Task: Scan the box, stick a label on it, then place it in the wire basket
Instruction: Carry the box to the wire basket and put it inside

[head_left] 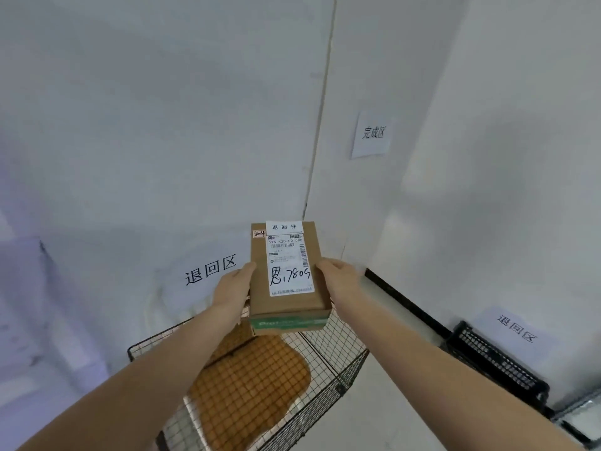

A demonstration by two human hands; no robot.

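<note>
A brown cardboard box (286, 301) with a green front edge is held level above the far end of the black wire basket (338, 362). A white shipping label with handwriting covers its top, and a small white printed label (284, 226) sits at its far edge. My left hand (234, 284) grips the box's left side and my right hand (338, 278) grips its right side. Inside the basket lie brown cardboard parcels (250, 392), seen through the mesh.
White walls meet in a corner just behind the box, with paper signs taped on them. A black plastic crate (497, 366) stands on the floor to the right, under another sign. A pale surface edge shows at the far left.
</note>
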